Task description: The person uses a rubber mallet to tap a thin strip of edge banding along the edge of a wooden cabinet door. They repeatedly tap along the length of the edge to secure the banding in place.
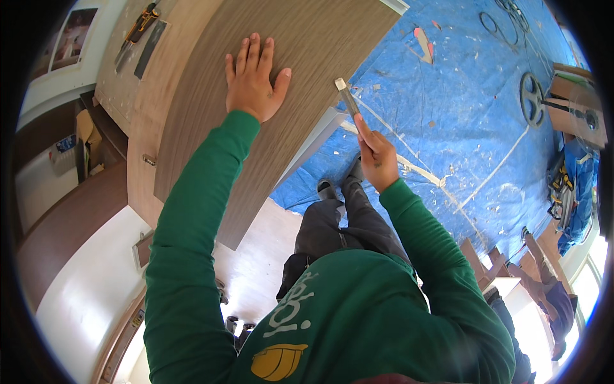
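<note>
Taking the middle of the view as the centre of the clock, the brown wood-grain panel [297, 61] stretches from twelve o'clock down toward eight, overlapping a pale wooden worktop [184, 61]. At eleven o'clock the left hand [251, 89] lies palm down on the panel, its fingers extended and slightly spread, thumb apart, gripping nothing. At two o'clock the right hand [377, 155] has its fingers closed around a narrow flat tool [348, 101], whose pale tip points toward eleven and sits at the panel's edge; whether it touches, I cannot tell. Between ten and eleven, a yellow-and-black tool [142, 23] and a dark flat strip [150, 50] lie side by side on the worktop. Blue sheeting [460, 83] covers the floor at two o'clock, with a dark spoked wheel [531, 100] farther out.
</note>
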The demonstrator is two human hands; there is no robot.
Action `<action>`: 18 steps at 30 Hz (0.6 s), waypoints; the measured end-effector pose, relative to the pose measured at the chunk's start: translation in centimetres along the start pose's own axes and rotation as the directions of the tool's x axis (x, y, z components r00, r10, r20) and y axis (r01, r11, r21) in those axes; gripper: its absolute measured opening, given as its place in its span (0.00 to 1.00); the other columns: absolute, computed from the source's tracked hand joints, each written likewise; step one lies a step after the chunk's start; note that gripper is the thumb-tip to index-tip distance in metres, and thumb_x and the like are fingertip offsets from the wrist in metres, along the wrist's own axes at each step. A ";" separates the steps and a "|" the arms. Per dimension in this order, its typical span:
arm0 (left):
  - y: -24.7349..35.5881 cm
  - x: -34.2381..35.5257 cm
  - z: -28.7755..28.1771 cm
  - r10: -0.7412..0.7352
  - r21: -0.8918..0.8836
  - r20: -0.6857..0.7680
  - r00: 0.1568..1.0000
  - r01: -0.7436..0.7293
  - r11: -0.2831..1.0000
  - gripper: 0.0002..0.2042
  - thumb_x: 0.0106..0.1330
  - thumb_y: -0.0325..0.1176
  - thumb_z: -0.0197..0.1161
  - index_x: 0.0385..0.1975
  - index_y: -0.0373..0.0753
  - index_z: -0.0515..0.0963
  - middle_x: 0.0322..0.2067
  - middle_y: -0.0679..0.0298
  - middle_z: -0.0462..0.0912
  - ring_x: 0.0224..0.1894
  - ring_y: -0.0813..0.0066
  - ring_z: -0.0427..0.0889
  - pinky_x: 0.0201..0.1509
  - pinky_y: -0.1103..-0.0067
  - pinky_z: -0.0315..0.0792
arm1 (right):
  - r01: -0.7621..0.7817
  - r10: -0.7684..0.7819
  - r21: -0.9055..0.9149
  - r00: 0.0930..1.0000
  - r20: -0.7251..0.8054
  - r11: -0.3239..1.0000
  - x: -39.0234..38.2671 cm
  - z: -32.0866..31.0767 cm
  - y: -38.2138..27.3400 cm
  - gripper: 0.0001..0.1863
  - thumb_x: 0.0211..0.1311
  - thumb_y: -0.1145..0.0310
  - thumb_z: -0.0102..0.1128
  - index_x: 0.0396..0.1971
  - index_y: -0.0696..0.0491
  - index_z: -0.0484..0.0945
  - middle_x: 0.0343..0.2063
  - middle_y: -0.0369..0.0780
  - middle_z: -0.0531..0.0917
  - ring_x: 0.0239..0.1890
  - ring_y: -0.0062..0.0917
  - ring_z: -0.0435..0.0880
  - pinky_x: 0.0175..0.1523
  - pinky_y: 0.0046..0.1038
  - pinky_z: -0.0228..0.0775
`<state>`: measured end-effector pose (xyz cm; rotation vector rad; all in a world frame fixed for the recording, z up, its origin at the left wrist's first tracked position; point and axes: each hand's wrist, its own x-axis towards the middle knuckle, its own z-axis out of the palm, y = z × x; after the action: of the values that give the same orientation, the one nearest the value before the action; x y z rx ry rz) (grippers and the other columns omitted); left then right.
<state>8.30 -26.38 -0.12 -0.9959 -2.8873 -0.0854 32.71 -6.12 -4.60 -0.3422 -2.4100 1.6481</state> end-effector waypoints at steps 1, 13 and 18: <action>0.2 0.1 0.0 0.004 -0.003 0.001 1.000 -0.004 1.000 0.35 0.76 0.57 0.45 0.78 0.45 0.56 0.79 0.55 0.52 0.81 0.57 0.47 0.83 0.52 0.37 | 0.010 -0.010 -0.007 1.000 -0.018 1.000 1.0 -0.1 -0.3 0.32 0.72 0.80 0.52 0.71 0.36 0.72 0.27 0.43 0.79 0.28 0.30 0.78 0.42 0.29 0.74; 0.1 0.1 0.3 0.003 -0.002 0.010 1.000 -0.003 1.000 0.35 0.77 0.57 0.45 0.79 0.45 0.55 0.80 0.56 0.51 0.82 0.59 0.46 0.83 0.52 0.37 | -0.044 0.045 0.014 0.997 -0.064 0.999 1.5 0.3 -0.6 0.30 0.71 0.77 0.53 0.70 0.33 0.74 0.27 0.47 0.80 0.27 0.37 0.80 0.41 0.32 0.75; 0.4 0.3 0.6 0.023 -0.004 -0.009 1.000 -0.023 1.000 0.35 0.77 0.57 0.45 0.78 0.44 0.56 0.79 0.55 0.52 0.82 0.58 0.47 0.83 0.51 0.38 | -0.194 0.206 0.142 0.976 -0.076 0.971 10.5 -0.4 -1.2 0.27 0.74 0.78 0.52 0.70 0.42 0.74 0.33 0.43 0.84 0.34 0.23 0.82 0.45 0.25 0.74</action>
<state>8.26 -25.82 -0.68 -1.0270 -2.8681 -0.0940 22.76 -2.99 -2.98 -0.6414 -2.2481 1.8234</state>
